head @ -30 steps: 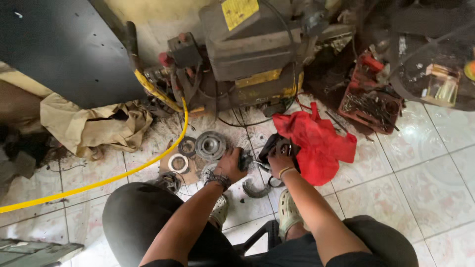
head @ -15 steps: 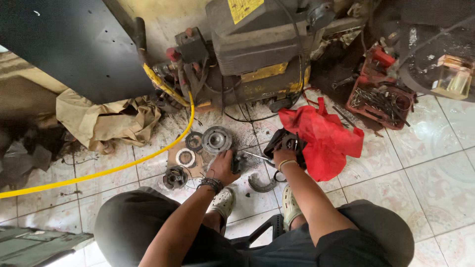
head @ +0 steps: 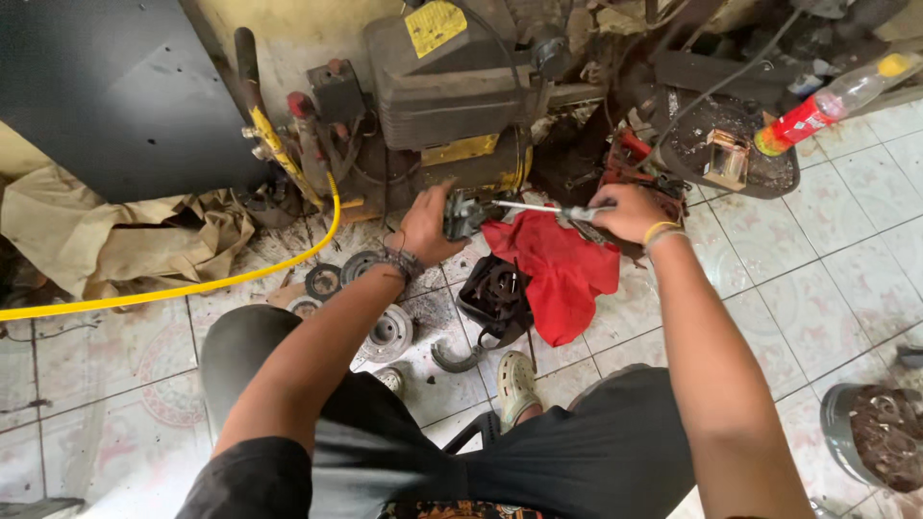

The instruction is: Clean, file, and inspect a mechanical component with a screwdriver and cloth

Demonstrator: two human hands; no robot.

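Left hand (head: pixel 426 223) closed around a small dark metal part (head: pixel 461 213), right hand (head: pixel 630 211) wrapped tight on the grip of a long thin tool (head: pixel 538 207). Tool shaft lying sideways, tip toward the part, so long axis straight from right hand to left. Both held up just in front of the yellow-and-grey machine (head: pixel 452 96). Red rag (head: pixel 558 269) right below, gears (head: pixel 385 332) on the floor tiles nearer the knees.
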